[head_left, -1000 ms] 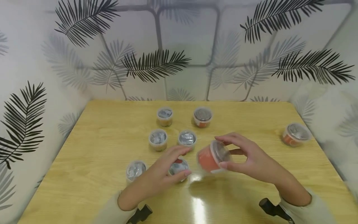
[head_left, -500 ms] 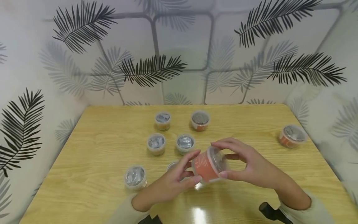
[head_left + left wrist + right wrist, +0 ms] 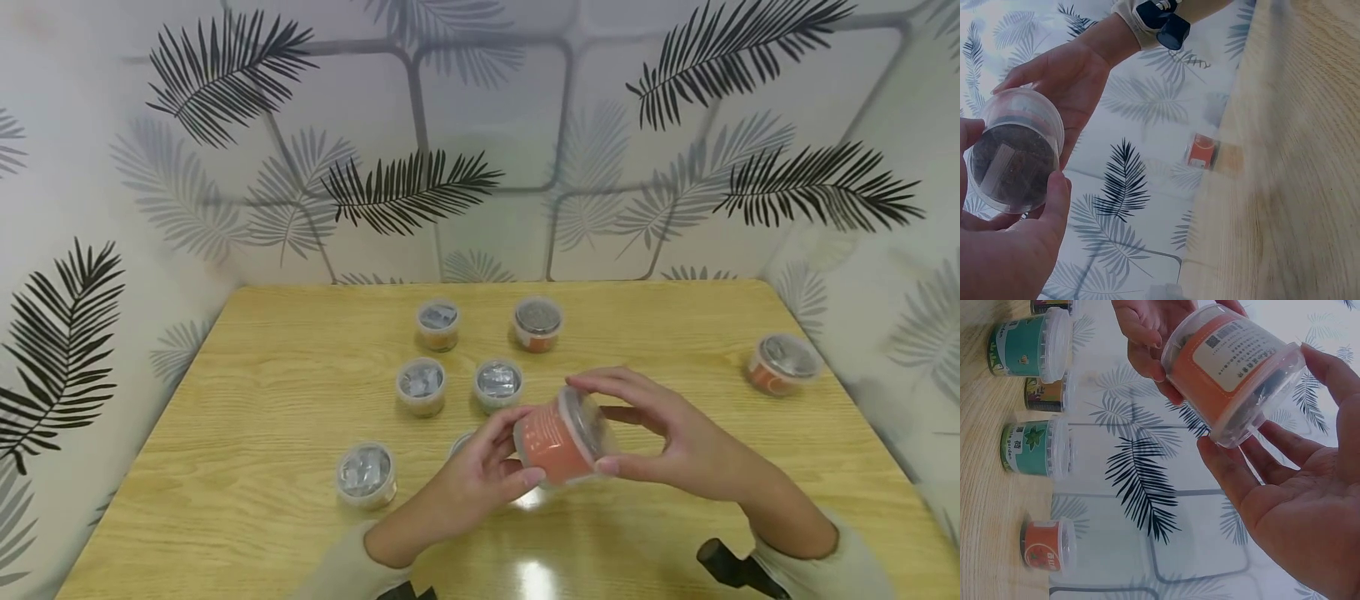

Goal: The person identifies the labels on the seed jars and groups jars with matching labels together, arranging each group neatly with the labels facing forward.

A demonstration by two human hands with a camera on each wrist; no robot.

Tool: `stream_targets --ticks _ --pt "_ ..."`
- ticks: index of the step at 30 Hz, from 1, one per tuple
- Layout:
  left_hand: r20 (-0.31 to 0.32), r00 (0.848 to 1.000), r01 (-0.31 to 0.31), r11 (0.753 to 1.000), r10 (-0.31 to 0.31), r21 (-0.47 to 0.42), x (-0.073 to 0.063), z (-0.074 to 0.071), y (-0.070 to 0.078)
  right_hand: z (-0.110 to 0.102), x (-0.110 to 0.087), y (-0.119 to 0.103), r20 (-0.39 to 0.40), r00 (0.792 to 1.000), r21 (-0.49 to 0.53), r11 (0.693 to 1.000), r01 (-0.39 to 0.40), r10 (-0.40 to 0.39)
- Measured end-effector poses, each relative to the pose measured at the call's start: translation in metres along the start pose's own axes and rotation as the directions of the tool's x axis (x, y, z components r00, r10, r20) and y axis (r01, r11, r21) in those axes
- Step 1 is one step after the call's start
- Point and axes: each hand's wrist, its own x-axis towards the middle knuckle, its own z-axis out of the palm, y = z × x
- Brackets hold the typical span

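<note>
Above the front half of the table, both hands hold a clear lidded plastic cup with an orange label, tipped on its side. My left hand grips it at the base end, thumb in front and fingers behind. At the opposite end, my right hand pinches the lid's rim between thumb and fingers. The lid faces right in the head view. Dark contents and a pale strip show through the cup's bottom in the left wrist view. White print and a code cover the label in the right wrist view.
Several similar lidded cups stand on the wooden table, including a red one near the right edge and one at front left. Another cup is mostly hidden behind the left hand. A leaf-patterned backdrop encloses the table.
My left hand has moved right, from over a standing cup to the held cup's base, and now grips it. The cup has shifted slightly left; the right hand keeps its hold.
</note>
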Motion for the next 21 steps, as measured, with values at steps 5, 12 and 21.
stream_targets --ticks 5,12,21 --pt "-0.059 0.998 0.002 1.000 -0.002 0.004 0.0015 0.0018 -0.0002 -0.0023 -0.0001 0.0019 0.021 1.000 0.004 1.000 0.014 -0.015" --pt "-0.123 0.992 -0.020 1.000 0.020 0.000 0.0029 0.0051 0.0013 -0.0021 -0.0031 0.0051 -0.007 0.998 -0.006 0.998 0.070 -0.070" --pt "-0.162 0.986 -0.030 0.996 0.044 0.088 0.0049 0.0104 0.0021 -0.0015 -0.0055 0.0088 -0.030 0.999 0.007 1.000 -0.016 0.016"
